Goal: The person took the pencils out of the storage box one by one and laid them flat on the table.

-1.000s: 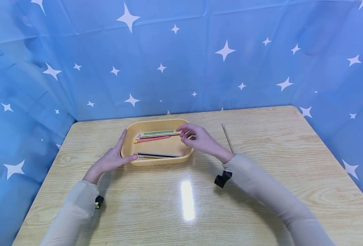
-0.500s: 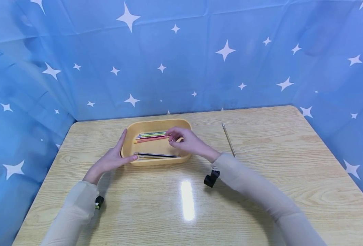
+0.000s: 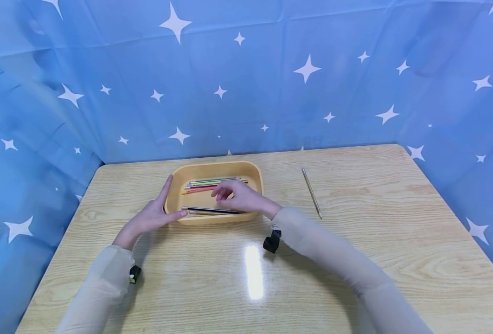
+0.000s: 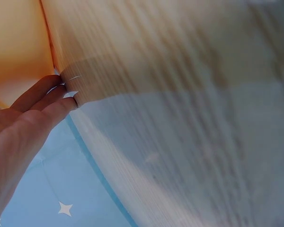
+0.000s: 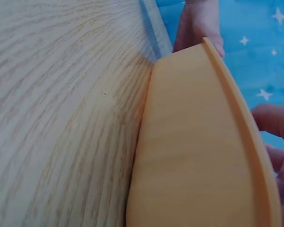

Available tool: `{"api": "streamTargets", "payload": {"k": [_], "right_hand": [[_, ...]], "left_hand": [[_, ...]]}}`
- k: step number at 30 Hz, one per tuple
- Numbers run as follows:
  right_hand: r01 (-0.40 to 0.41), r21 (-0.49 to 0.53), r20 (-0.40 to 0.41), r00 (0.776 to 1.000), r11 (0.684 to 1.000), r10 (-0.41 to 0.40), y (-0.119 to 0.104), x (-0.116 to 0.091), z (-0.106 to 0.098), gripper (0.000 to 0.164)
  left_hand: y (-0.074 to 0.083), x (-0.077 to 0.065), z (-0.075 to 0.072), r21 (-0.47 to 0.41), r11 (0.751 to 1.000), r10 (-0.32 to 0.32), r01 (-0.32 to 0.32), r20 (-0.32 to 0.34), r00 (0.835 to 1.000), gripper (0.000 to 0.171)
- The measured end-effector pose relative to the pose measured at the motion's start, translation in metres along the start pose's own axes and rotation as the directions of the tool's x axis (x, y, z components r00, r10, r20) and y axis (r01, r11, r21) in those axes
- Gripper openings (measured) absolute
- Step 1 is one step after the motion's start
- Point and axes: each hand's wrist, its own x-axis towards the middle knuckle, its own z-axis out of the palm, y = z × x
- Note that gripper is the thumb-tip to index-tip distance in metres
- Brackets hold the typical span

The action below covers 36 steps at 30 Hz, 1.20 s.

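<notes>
A shallow yellow-orange tray (image 3: 225, 220) sits on the table with pencils inside. Coloured pencils (image 3: 200, 186) lie bunched along its far side, while a black pencil (image 3: 210, 210) and a gold one lie along the near wall. At the tray's left end my left hand (image 3: 151, 216) rests, its fingers straight against the outer wall and its thumb over the near rim. My right hand (image 3: 242, 196) hovers over the tray's middle, between the two groups, fingers loosely bent with nothing visible in them. In the right wrist view, its fingers (image 5: 274, 120) show beyond the tray's rim.
A gold pencil (image 3: 311, 193) lies on the wooden table (image 3: 380, 204) to the right of the tray. Behind the table hangs a blue curtain (image 3: 263, 79) with white stars. A bright reflection lies on the tabletop in front of the tray.
My right hand has moved left and toward me, from the right ends of the coloured pencils to the tray's middle. The left hand and tray have not moved.
</notes>
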Motion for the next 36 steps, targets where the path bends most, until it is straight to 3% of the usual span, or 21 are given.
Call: {"api": "streamTargets", "payload": {"k": [16,27,36], "right_hand": [[-0.111,-0.002,0.13,0.985,0.994,0.11,0.006,0.021,0.015,0.025],[-0.124,-0.177,0.11,0.983,0.976,0.145,0.007,0.026,0.021,0.024],[-0.14,-0.189,0.111,0.98,0.972,0.163,0.004,0.026,0.021,0.027]], "left_hand": [[0.0,0.002,0.004,0.008,1.0,-0.019,0.019,-0.003,1.0,0.11],[0.0,0.001,0.002,-0.001,1.0,-0.001,0.001,-0.001,1.0,0.11],[0.0,0.001,0.001,-0.005,1.0,-0.012,0.012,0.001,1.0,0.111]]}}
